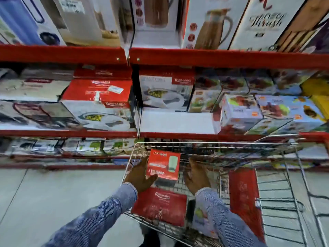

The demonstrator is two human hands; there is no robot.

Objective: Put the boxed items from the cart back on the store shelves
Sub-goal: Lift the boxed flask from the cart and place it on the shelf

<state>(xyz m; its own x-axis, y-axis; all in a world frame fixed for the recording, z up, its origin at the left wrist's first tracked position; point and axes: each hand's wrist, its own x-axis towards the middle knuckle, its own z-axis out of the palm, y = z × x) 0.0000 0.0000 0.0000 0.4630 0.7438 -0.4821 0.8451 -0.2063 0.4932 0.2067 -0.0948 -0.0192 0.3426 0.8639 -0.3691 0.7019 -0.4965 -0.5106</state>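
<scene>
A small red box (pixel 165 163) with a pale cup pictured on it stands upright inside the wire cart (pixel 213 143). My left hand (pixel 139 173) lies against the box's left side, thumb across its lower corner. My right hand (pixel 196 175) is spread open just right of the box, a small gap between them. A flat red box (pixel 160 205) lies in the cart below my hands. A tall red box (pixel 243 198) stands at the right, and a pale box (pixel 200 221) is partly hidden under my right sleeve.
Red-edged shelves (pixel 213 58) full of boxed kitchenware face me. The middle shelf has a bare white stretch (pixel 178 122) between a dish-set box (pixel 165 93) and small colourful boxes (pixel 240 111). Grey floor (pixel 53 193) lies to the left of the cart.
</scene>
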